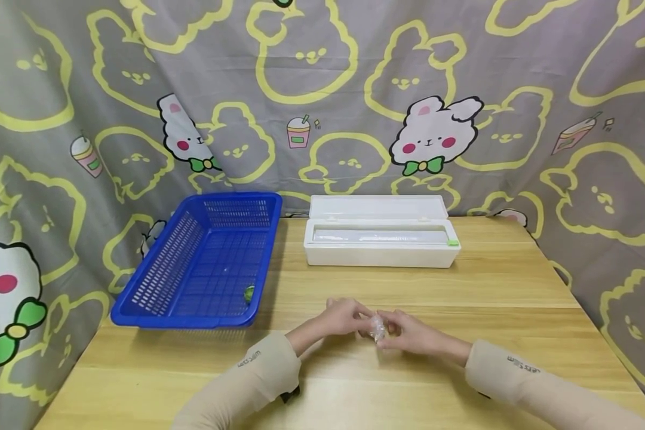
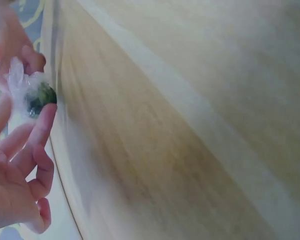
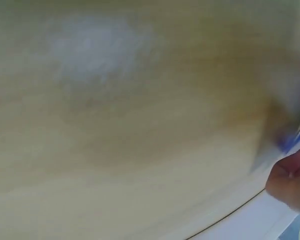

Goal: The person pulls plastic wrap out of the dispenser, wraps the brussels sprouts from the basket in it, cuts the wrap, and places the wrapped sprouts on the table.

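Observation:
Between my two hands, above the front middle of the table, is a small dark-green lump wrapped in clear plastic film (image 2: 40, 97). My left hand (image 1: 346, 318) pinches the bundle from the left; in the left wrist view its index fingertip (image 2: 49, 111) presses against the green side. From the other side my right hand (image 1: 416, 334) pinches the gathered film (image 1: 377, 328). In the right wrist view only part of the right hand (image 3: 292, 180) shows at the right edge, and the bundle is mostly out of frame there.
A blue plastic basket (image 1: 271, 251) stands at the left with a small green item (image 1: 249, 294) in its near right corner. Behind my hands, a white box (image 1: 381, 258) has its lid up and a roll of film (image 1: 378, 236) inside. A patterned curtain (image 1: 349, 71) surrounds the table.

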A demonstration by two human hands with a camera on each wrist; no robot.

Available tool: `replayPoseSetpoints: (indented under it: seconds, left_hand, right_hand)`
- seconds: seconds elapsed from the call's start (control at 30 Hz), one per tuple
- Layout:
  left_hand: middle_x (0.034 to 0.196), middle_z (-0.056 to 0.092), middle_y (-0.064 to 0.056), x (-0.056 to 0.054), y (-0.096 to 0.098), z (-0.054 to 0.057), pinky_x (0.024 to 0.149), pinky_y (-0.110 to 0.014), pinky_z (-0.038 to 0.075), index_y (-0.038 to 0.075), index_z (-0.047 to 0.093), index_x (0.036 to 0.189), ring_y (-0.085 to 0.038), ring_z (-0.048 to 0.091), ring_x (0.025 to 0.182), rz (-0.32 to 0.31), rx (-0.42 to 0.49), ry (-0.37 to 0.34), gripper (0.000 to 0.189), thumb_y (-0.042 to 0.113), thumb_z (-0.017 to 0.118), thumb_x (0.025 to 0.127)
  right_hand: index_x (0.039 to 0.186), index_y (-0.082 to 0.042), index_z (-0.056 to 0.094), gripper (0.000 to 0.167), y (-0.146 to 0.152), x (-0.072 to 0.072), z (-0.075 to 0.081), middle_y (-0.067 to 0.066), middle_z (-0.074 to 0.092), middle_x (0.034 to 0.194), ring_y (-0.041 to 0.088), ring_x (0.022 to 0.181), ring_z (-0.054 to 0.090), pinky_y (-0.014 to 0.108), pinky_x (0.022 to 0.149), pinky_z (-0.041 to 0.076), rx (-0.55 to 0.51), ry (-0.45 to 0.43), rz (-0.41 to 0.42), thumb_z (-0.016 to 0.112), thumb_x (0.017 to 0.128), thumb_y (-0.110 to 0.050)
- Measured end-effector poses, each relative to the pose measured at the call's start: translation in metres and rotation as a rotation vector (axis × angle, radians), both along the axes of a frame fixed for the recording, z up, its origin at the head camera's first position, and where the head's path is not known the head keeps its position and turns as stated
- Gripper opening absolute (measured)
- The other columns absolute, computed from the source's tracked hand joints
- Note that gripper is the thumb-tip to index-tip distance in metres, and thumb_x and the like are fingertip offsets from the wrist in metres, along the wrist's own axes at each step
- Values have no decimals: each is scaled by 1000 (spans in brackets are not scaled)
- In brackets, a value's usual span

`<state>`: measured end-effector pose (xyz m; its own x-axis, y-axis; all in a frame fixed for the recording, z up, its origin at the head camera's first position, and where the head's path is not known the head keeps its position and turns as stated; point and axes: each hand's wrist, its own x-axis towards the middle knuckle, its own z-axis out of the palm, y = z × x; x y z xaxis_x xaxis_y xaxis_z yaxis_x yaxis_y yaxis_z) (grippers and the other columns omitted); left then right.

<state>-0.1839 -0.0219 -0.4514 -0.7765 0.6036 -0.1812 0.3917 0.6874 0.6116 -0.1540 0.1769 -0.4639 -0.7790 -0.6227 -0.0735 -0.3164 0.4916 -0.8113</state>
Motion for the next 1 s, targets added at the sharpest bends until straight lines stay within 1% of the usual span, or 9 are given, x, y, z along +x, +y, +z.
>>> replayPoseSetpoints:
  seconds: [0.1,0.23,0.4,0.47,0.63,0.7,0.8,0.9,1.0]
  left_hand:
    - [55,62,9,1,0,-2,67,-28,23,16,67,108,-2,43,52,18,-30,48,36,35,70,77]
    - [54,59,14,4,1,-4,69,-28,23,14,64,112,1,46,56,31,-45,79,45,33,74,73]
    - [54,58,13,6,3,-5,72,-29,23,11,66,109,0,47,58,22,-69,102,46,30,77,70]
    - [56,60,13,7,4,-5,72,-29,23,14,68,106,0,48,60,1,-102,136,43,32,78,68]
    - [60,58,15,8,5,-2,74,-30,25,20,71,92,-2,45,64,-132,-260,279,31,40,74,69]
    - [61,55,15,9,6,-1,73,-29,24,22,70,87,-4,43,66,-181,-305,326,27,43,73,69]
    - [70,54,14,9,6,0,71,-28,23,23,71,87,-6,39,70,-205,-330,388,30,47,73,69]
    - [84,52,11,9,6,0,72,-29,22,25,72,93,-8,36,77,-181,-315,436,37,50,73,66]
    - [91,45,9,8,5,-1,73,-30,22,24,72,97,-9,33,82,-135,-287,428,43,51,74,64]
  right_hand:
    - [128,6,46,60,-1,0,0,4,43,77,13,69,35,22,59,31,28,21,-26,66,83,-28]
    - [119,-2,57,53,-8,2,-3,2,42,72,11,65,33,21,56,29,97,117,-76,71,77,-31]
    - [107,-1,64,47,-16,5,-7,-2,43,75,8,64,35,20,54,30,204,249,-143,75,72,-31]
    - [101,-3,66,43,-18,6,-8,-5,43,76,6,61,35,20,54,31,269,355,-136,74,72,-33]
    - [88,-9,69,37,-20,2,-11,-9,43,74,2,55,33,23,56,27,403,623,-56,70,72,-41]
    - [82,-12,67,32,-19,-1,-12,-9,43,73,2,55,33,24,57,26,422,689,-19,69,71,-42]
    - [73,-16,63,28,-18,-5,-14,-10,40,71,2,54,33,24,58,26,449,784,22,68,69,-43]
    - [70,-18,63,27,-17,-8,-15,-10,40,70,3,53,34,25,58,25,465,828,37,67,69,-44]
    - [78,-16,67,31,-15,-8,-14,-9,45,73,3,55,36,25,59,27,466,760,37,67,72,-46]
